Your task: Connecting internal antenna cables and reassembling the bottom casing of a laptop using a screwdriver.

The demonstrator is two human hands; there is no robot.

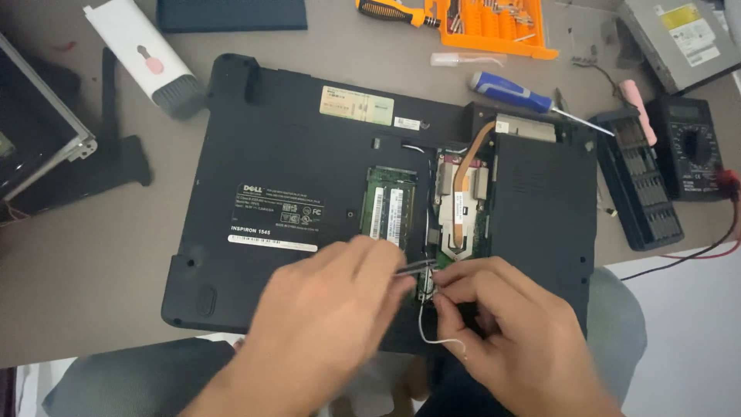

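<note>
Thin white wire (441, 333) loops out from the open bay near the laptop's (270, 154) front edge, its free end trailing toward me. My right hand (509, 324) pinches it at the bay; my left hand (332, 309) grips tweezers (415, 266) pointing right at the same spot (tips blurred). Grey desk (77, 255) beneath, blue screwdriver (513, 93) well beyond.

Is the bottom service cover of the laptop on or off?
Off: the laptop lies upside down with memory modules and copper heat pipe exposed.

Pale green rectangular sticker (356, 105) up top on the laptop base (255, 154), small white label (407, 123) beside it, white strip label (272, 243) lower left; yellow-white label (685, 25) on the grey drive (679, 46).
</note>
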